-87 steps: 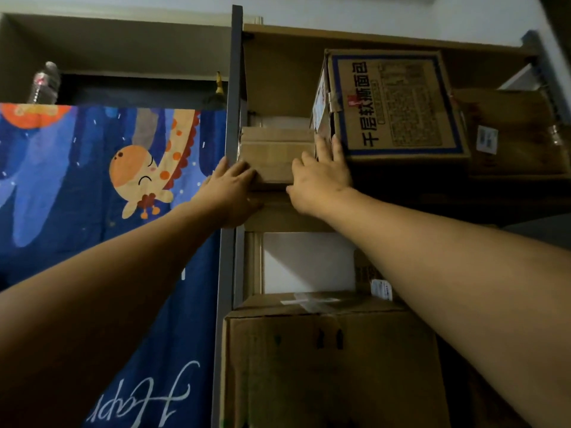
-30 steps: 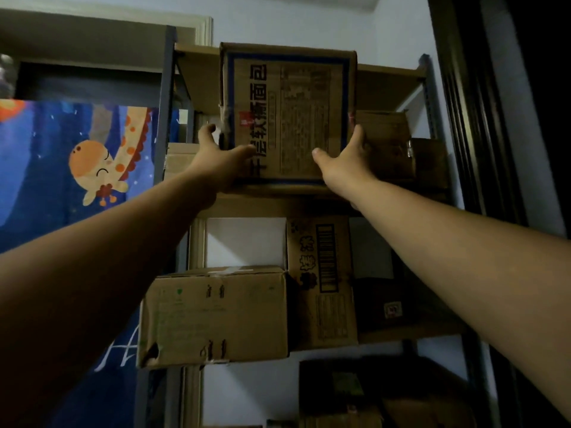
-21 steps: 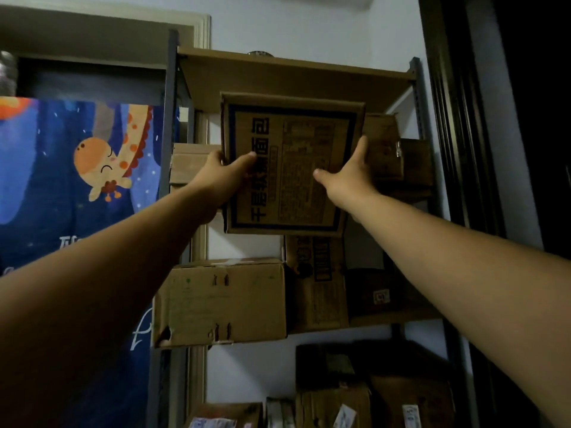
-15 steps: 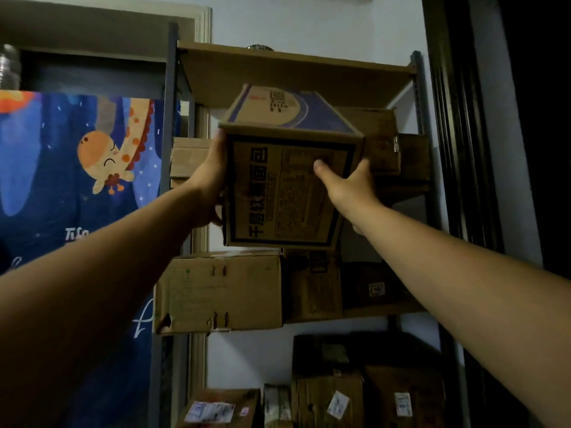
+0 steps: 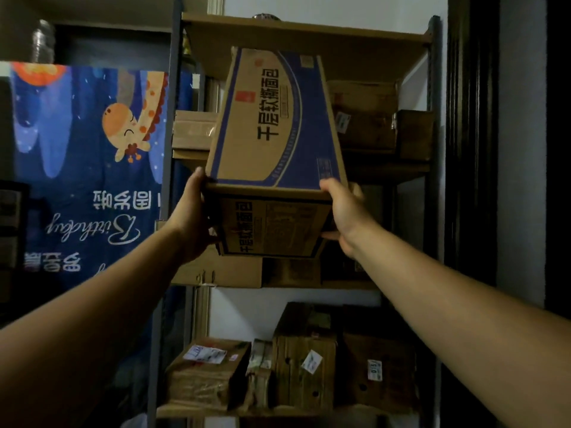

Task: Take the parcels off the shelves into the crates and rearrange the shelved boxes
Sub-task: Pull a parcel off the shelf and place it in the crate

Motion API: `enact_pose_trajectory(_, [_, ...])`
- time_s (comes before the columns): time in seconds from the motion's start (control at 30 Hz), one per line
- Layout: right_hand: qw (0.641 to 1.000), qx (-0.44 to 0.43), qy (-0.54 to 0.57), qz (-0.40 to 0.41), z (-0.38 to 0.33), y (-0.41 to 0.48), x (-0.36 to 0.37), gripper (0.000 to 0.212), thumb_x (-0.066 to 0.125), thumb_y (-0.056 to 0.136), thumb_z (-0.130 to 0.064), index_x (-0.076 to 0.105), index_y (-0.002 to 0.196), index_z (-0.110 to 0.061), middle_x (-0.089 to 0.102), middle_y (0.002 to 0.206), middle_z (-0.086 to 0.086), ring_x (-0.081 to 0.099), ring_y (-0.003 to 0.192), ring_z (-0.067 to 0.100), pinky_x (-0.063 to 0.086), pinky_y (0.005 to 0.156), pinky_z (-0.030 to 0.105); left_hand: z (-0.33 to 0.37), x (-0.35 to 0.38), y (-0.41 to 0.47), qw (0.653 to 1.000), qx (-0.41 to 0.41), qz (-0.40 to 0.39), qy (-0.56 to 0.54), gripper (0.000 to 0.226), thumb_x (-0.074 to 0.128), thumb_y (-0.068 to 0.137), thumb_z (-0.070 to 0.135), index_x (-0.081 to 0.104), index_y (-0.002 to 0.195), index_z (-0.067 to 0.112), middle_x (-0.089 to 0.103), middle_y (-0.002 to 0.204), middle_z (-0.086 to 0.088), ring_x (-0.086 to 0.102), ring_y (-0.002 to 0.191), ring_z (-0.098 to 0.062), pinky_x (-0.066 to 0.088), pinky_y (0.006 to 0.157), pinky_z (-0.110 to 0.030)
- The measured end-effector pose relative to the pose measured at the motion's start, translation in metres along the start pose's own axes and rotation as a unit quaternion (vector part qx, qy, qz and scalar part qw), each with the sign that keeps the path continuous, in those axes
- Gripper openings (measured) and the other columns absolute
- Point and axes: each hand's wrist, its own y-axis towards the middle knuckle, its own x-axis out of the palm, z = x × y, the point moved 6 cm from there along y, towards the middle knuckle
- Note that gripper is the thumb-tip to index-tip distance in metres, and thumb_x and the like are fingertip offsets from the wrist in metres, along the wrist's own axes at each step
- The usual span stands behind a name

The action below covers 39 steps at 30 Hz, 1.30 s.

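A brown cardboard box with blue borders and print (image 5: 275, 143) hangs in the air in front of the metal shelf unit (image 5: 309, 29), tipped so its top face shows. My left hand (image 5: 193, 217) grips its left side near the lower edge. My right hand (image 5: 343, 211) grips its right side, thumb on the top edge. Plain cardboard boxes (image 5: 364, 118) stay on the upper shelf behind it, and a flat one (image 5: 191, 129) sits to the left.
The middle shelf holds a wide box (image 5: 222, 270) partly hidden by the held one. Several labelled parcels (image 5: 207, 372) stand on the lower shelf. A blue cartoon curtain (image 5: 86, 156) hangs left of the shelf post. A dark door frame (image 5: 469, 149) is on the right.
Both hands moved from the small flat box to the blue-printed box, pulled it off the upper shelf, and brought it down and toward me, tipping its top face into view.
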Motion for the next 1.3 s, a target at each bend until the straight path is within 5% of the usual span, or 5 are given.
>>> enact_pose_trajectory(0.3, [0.995, -0.003, 0.080, 0.059, 0.016, -0.033, -0.036, 0.040, 0.051, 0.093, -0.036, 0.045, 0.131, -0.027, 0.059, 0.111, 0.001, 0.058, 0.100, 0.023, 0.048, 0.084, 0.044, -0.010, 0.004, -0.037, 0.980, 0.034, 0.073, 0.180, 0.012, 0.050, 0.092, 0.037, 0.061, 0.096, 0.040, 0.063, 0.101, 0.000, 0.052, 0.112, -0.033, 0.035, 0.097, -0.053])
enact_pose_trajectory(0.53, [0.996, -0.006, 0.075, 0.057, 0.001, -0.048, -0.034, 0.038, 0.040, 0.097, -0.034, 0.040, 0.136, -0.033, 0.052, 0.118, -0.001, 0.053, 0.096, 0.022, 0.046, 0.088, 0.060, -0.018, -0.008, -0.060, 0.972, -0.133, -0.013, 0.195, 0.117, 0.042, 0.046, 0.092, 0.038, 0.140, 0.021, 0.049, 0.122, -0.017, 0.048, 0.112, -0.039, 0.041, 0.096, -0.053])
enact_pose_trajectory(0.8, [0.955, -0.094, -0.281, -0.021, -0.016, -0.061, 0.016, 0.075, 0.051, 0.082, -0.066, 0.031, 0.147, -0.032, 0.010, 0.158, 0.000, 0.010, 0.145, 0.030, 0.019, 0.115, 0.048, -0.004, -0.026, -0.067, 0.989, -0.058, 0.019, 0.136, 0.061, 0.050, 0.090, 0.051, 0.030, 0.144, 0.030, 0.057, 0.103, -0.004, 0.061, 0.085, -0.022, 0.049, 0.061, -0.035])
enact_pose_trajectory(1.03, [0.961, -0.054, -0.252, -0.098, -0.014, -0.078, 0.059, 0.111, 0.066, 0.064, -0.070, 0.017, 0.152, -0.022, 0.029, 0.154, 0.003, 0.031, 0.139, 0.027, 0.029, 0.113, 0.045, -0.004, -0.036, -0.067, 0.976, 0.016, 0.028, 0.216, 0.133, 0.087, 0.038, 0.048, 0.014, 0.148, 0.033, 0.046, 0.138, -0.010, 0.061, 0.105, -0.028, 0.055, 0.085, -0.045])
enact_pose_trajectory(1.3, [0.980, -0.014, -0.185, -0.075, -0.001, -0.082, 0.032, 0.091, 0.069, 0.078, -0.015, 0.017, 0.151, -0.029, 0.043, 0.145, 0.003, 0.046, 0.127, 0.028, 0.044, 0.100, 0.052, -0.014, -0.047, -0.075, 0.985, -0.065, 0.056, 0.150, 0.033, 0.063, 0.084, 0.007, 0.051, 0.115, 0.010, 0.062, 0.112, -0.015, 0.066, 0.087, -0.025, 0.054, 0.066, -0.032])
